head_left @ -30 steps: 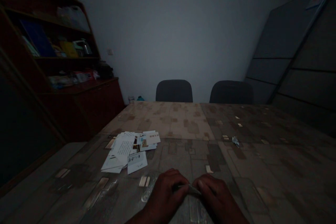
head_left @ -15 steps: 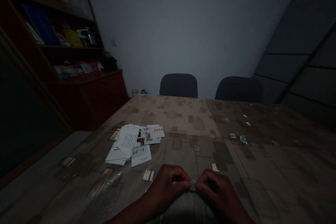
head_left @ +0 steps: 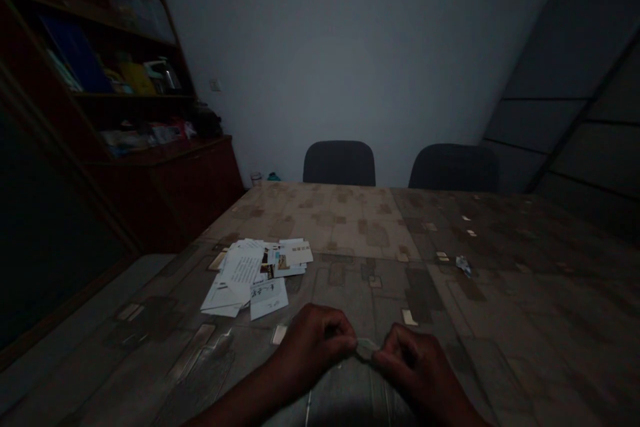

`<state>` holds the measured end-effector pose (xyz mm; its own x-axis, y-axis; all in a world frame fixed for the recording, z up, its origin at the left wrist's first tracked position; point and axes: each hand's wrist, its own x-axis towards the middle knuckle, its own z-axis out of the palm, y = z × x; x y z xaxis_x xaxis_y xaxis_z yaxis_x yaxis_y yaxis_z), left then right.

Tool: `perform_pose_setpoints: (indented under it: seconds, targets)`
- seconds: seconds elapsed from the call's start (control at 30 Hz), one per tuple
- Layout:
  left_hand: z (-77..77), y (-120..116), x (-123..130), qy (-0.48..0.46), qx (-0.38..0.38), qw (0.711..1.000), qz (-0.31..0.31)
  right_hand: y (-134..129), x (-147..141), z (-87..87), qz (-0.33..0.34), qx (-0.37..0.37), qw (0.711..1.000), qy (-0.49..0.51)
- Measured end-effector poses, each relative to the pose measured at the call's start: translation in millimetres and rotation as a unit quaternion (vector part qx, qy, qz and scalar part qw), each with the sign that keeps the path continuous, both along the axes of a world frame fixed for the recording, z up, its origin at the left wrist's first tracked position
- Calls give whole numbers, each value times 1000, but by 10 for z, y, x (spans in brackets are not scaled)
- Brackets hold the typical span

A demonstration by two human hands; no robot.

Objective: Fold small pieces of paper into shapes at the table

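Note:
Low in the head view, my left hand (head_left: pixel 320 340) pinches one end of a small, pale, thin piece (head_left: pixel 367 346) between thumb and fingertips. My right hand (head_left: pixel 415 360) pinches its other end, so the piece spans the short gap between the hands. It looks somewhat see-through or loop-like, but dim light hides its exact kind. Both hands are just above the patterned tablecloth (head_left: pixel 350 240). Beyond my left hand lies a loose pile of printed white cards and papers (head_left: pixel 243 270), one with handwriting-like marks (head_left: pixel 269 298).
A crumpled silvery scrap (head_left: pixel 463 265) rests on the table to the right. Two dark chairs (head_left: pixel 339 162) (head_left: pixel 454 167) stand at the far edge, against a pale wall (head_left: pixel 340 47). At left is a wooden shelf cabinet (head_left: pixel 195 170) holding various items.
My hands have drawn slightly apart, the left moving up and leftward. More of the pale piece shows between them. The papers and silvery scrap have stayed in place.

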<state>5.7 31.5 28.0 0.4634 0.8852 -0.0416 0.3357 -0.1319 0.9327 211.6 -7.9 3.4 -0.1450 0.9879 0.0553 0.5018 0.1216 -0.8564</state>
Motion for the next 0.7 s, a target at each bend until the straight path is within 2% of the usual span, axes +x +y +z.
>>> perform_pose_setpoints:
  seconds: [0.33, 0.57, 0.7]
  targets:
    - [-37, 15, -3, 15, -39, 999, 20, -3, 22, -29, 16, -3, 1000, -7]
    - [15, 30, -39, -51, -93, 994, -5, 11, -14, -16, 10, -26, 998, 48]
    - [16, 86, -58, -90, -131, 987, 17, 28, -25, -43, 9, -42, 993, 107]
